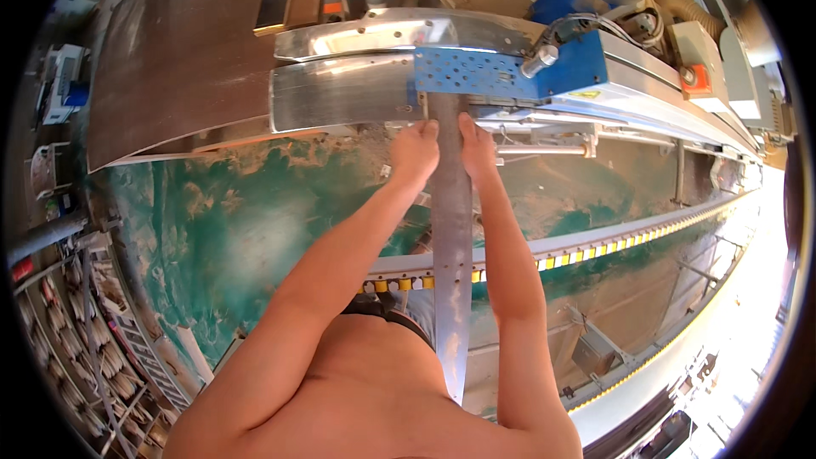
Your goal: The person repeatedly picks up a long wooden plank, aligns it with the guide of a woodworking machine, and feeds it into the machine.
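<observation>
A long, flat grey metal bar (452, 212) runs from under the edge of a blue perforated plate (472, 70) back toward my body. My left hand (415, 153) is closed at the bar's left edge near its far end, thumb on top. Across from it my right hand (478, 150) grips the right edge, its thumb also uppermost. The undersides of both hands are hidden. Just beyond them lies the shiny metal machine bed (340, 93), with a silver knob (541, 61) beside the blue plate.
A large brown panel (178, 51) lies at the far left. A rail with yellow and white blocks (586, 257) crosses between me and the machine. Green dusty floor (263, 221) shows below. Racks of stacked strips (68, 340) stand at the left; an orange switch (697, 79) sits at the right.
</observation>
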A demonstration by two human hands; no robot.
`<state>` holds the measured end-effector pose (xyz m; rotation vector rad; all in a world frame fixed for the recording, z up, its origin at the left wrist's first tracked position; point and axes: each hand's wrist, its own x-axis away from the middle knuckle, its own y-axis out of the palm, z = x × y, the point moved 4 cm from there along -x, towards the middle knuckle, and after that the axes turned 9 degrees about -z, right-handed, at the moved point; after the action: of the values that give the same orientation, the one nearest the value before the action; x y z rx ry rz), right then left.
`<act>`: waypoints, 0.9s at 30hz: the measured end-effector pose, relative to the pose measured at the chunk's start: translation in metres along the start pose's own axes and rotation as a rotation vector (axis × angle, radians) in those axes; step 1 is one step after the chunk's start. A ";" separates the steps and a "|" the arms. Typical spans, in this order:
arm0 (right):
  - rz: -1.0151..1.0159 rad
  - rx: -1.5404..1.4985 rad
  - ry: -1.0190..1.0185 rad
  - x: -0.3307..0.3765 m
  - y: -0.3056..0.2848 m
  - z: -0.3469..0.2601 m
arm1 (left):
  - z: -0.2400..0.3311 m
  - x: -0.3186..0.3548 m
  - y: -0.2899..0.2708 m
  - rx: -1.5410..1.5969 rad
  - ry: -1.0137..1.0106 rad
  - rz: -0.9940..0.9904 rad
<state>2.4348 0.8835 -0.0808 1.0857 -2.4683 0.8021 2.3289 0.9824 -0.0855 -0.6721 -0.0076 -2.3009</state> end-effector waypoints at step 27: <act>-0.021 -0.242 -0.066 -0.013 -0.036 0.024 | 0.014 0.009 0.045 0.112 -0.082 -0.092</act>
<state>2.4690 0.8565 -0.0933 1.0619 -2.5224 0.4520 2.3593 0.9465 -0.0776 -0.7207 -0.2088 -2.3390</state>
